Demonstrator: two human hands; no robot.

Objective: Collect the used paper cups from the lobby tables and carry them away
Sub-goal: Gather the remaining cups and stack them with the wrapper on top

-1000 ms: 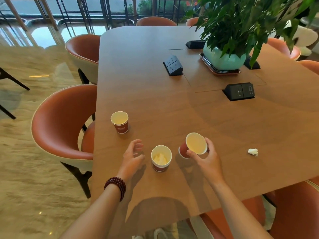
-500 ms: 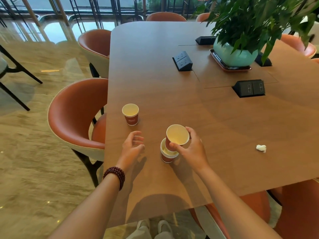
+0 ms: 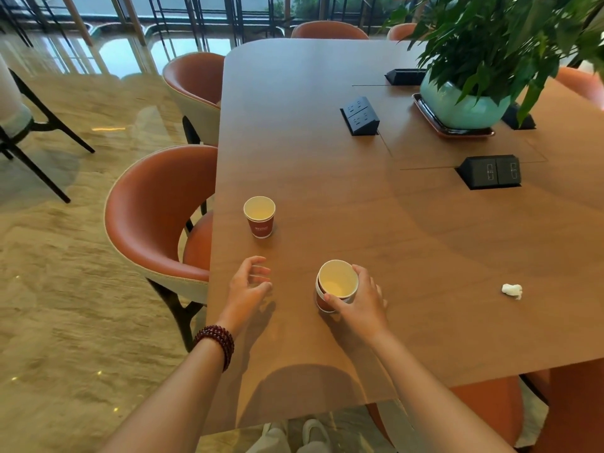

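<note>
The right hand (image 3: 361,304) curls round a paper cup (image 3: 336,282), thumb on the near side and fingers on the far side of the rim. That cup sits nested inside a second cup (image 3: 322,304), which stands on the table (image 3: 327,165) close to the near edge. The left hand (image 3: 248,286) is over the table's left edge with its fingers loosely bent and spread, holding nothing; I cannot tell whether it touches the wood. A dark red bead bracelet (image 3: 215,343) wraps that wrist. A third cup (image 3: 260,217) stands upright and alone just beyond the left hand, well apart from the nested pair.

The table is brown wood with rounded corners, set on a glossy beige stone floor (image 3: 65,289) in a room with a glass wall (image 3: 196,14) at the far end.

Counted: three red paper cups with pale insides; one small white crumpled wad (image 3: 512,291) to the right; four black socket boxes (image 3: 359,116); one leafy plant in a pale green pot (image 3: 464,106) on a tray (image 3: 452,132); two orange shell chairs (image 3: 157,217) on the left side, with parts of others around.
</note>
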